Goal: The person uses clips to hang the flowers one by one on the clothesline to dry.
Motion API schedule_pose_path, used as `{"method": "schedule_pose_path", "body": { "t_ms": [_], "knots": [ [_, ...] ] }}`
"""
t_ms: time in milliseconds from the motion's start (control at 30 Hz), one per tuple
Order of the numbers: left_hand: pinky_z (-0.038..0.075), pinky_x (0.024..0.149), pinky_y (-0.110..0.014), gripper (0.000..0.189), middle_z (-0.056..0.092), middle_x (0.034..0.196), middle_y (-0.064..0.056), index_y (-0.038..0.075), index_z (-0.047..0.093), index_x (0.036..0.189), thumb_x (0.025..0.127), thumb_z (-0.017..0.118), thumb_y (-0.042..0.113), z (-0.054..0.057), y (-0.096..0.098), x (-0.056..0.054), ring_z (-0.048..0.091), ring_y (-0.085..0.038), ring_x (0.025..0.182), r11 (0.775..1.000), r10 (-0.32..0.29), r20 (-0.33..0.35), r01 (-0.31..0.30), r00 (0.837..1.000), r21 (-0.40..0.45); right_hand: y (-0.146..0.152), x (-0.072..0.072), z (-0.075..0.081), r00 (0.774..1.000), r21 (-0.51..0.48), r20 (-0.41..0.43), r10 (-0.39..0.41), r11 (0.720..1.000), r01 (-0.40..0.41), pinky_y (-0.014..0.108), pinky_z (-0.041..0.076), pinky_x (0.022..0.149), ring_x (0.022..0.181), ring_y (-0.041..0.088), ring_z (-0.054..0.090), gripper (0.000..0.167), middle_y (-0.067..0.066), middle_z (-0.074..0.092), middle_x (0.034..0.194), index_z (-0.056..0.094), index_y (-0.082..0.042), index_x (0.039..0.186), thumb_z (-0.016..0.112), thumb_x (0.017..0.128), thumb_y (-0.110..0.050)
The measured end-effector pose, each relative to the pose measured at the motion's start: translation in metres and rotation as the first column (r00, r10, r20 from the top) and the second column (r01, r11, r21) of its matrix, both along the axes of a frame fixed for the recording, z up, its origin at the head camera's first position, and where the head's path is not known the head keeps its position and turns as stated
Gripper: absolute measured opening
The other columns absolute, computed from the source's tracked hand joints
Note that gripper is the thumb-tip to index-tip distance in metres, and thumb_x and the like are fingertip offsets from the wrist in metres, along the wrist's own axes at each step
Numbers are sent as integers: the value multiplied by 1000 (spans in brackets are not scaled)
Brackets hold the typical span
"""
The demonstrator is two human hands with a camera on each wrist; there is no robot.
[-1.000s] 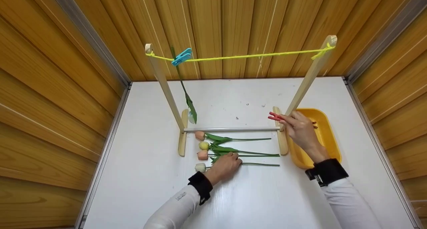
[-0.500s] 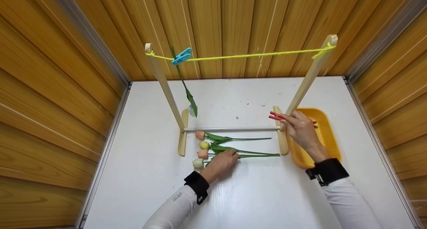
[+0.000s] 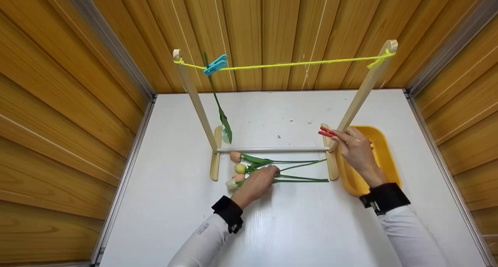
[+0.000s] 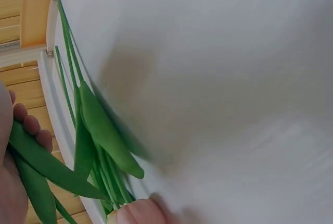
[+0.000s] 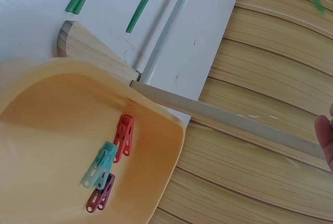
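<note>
My left hand (image 3: pixel 256 182) grips the green stem of a white tulip (image 3: pixel 232 185), whose head overlaps a peach tulip (image 3: pixel 238 177) in the head view. In the left wrist view, long green leaves (image 4: pixel 41 166) pass by the curled fingers (image 4: pixel 31 124). A yellow tulip (image 3: pixel 240 168) and another peach tulip (image 3: pixel 235 156) lie beyond that hand. Beside the rack's right post, my right hand (image 3: pixel 357 150) pinches a red clothespin (image 3: pixel 326 131). One more tulip (image 3: pixel 223 117) hangs head down from the yellow string (image 3: pixel 288 64), clipped by a blue clothespin (image 3: pixel 215 65).
The wooden rack's left post (image 3: pixel 197 107) and right post (image 3: pixel 362 97) rise from feet joined by a white rod (image 3: pixel 272 150). A yellow bin (image 3: pixel 393 169) stands at the right, holding red (image 5: pixel 124 138), teal (image 5: pixel 99 165) and purple (image 5: pixel 100 194) clothespins. Wooden panels surround the white table.
My left hand has lifted the white tulip and moved it away from me, over the other stems. The right hand stays near the right post with the red clothespin.
</note>
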State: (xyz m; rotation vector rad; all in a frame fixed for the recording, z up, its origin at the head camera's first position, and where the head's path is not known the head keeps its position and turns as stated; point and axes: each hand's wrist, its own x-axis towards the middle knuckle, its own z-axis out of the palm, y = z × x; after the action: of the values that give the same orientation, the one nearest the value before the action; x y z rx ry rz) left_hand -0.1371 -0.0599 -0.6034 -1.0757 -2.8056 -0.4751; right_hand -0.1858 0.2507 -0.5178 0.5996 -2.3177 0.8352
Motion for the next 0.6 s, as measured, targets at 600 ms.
{"method": "schedule_pose_path", "body": {
  "t_ms": [600],
  "knots": [
    [55,68,-32,16,68,90,-5,8,56,113,105,43,10,48,0,-11,66,-17,79,949,130,-58,-108,990,296,-1,3,-3,999,26,46,-17,1000,15,16,28,58,64,13,40,23,9,49,68,76,6,101,79,79,-2]
  ]
}}
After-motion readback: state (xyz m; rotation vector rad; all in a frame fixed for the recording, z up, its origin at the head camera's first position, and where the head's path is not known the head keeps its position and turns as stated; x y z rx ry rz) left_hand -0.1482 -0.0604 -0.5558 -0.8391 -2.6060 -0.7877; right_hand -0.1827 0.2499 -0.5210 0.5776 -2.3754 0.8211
